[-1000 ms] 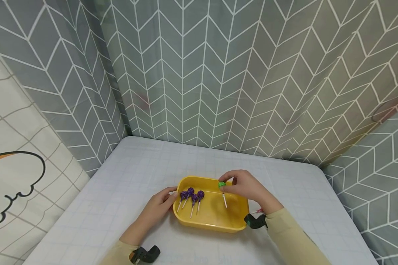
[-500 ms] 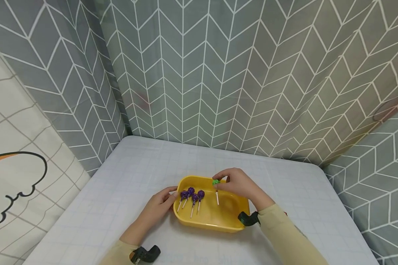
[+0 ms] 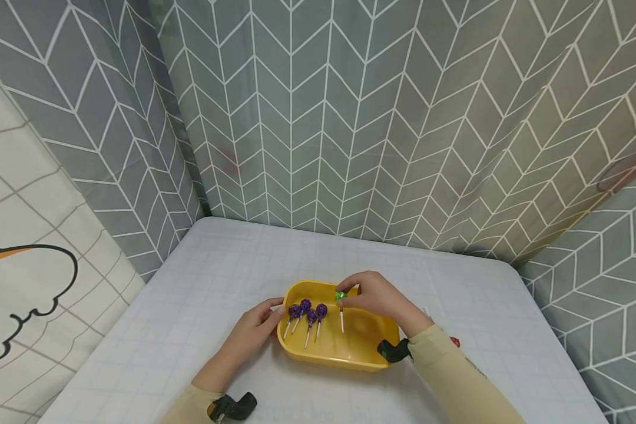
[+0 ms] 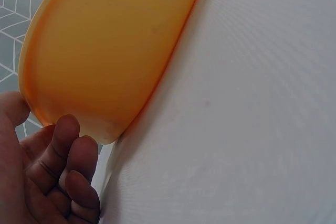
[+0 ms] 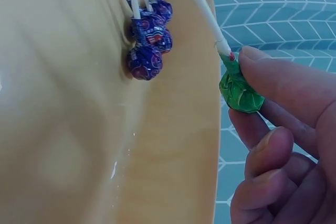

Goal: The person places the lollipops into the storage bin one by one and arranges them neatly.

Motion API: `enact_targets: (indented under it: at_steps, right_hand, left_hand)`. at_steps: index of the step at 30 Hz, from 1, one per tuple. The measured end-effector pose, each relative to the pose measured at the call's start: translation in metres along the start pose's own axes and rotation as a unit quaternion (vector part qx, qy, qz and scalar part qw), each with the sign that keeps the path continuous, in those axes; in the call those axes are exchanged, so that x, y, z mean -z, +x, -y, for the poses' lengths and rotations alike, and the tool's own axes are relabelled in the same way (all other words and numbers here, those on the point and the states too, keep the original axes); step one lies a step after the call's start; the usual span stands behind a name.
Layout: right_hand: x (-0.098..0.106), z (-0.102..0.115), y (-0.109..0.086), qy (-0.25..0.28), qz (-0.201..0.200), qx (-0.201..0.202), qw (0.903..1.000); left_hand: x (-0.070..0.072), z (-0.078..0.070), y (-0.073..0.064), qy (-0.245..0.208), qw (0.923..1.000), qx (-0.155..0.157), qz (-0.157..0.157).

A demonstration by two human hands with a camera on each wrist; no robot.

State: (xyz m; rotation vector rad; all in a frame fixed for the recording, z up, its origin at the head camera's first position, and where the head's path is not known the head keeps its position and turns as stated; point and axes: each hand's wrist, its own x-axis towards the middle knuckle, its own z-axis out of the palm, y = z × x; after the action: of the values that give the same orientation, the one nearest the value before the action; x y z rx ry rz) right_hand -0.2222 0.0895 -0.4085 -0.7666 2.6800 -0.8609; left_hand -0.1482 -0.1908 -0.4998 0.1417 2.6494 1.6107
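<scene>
On the table stands a yellow plastic tray (image 3: 352, 347), its outer wall (image 4: 110, 45) filling the top of the left wrist view. My left hand (image 3: 253, 327) grips its left end, thumb at the rim and fingers curled underneath. Over the tray, my right hand (image 3: 380, 296) pinches a green-wrapped lollipop (image 5: 241, 92) by its head between thumb and fingers. In the head view its white stick points down at the tray floor. Several purple-wrapped lollipops (image 3: 311, 318) lie side by side in the tray's left part, sticks toward me.
A white cloth covers the table (image 3: 233, 259). Beyond my right sleeve a small red thing (image 3: 455, 341) peeks out, mostly hidden by the arm. Patterned grey curtains (image 3: 307, 118) hang behind the table and along its sides.
My right hand has moved left over the tray with the green lollipop, nearer the purple ones, then slightly lower. The red thing shows again beyond the sleeve. My left hand keeps its place.
</scene>
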Motion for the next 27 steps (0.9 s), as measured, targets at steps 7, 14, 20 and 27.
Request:
enact_targets:
  at_steps: [7,14,20,27]
  right_hand:
    - [-0.005,0.001,0.004,-0.002,0.001,0.005,1.0]
    - [-0.007,0.006,0.006,-0.013,-0.002,0.009,0.9999]
    - [-0.009,0.008,0.009,-0.031,0.002,0.013,0.9994]
    - [-0.012,0.009,0.011,-0.049,0.0,0.026,0.9985]
  left_hand:
    - [0.0,0.001,0.001,-0.005,1.0,-0.001,0.002]
    - [-0.001,0.001,0.001,-0.004,1.0,0.003,0.001]
    - [-0.001,0.001,0.001,-0.007,1.0,-0.003,0.0]
    - [-0.001,0.001,0.001,-0.008,1.0,0.001,0.002]
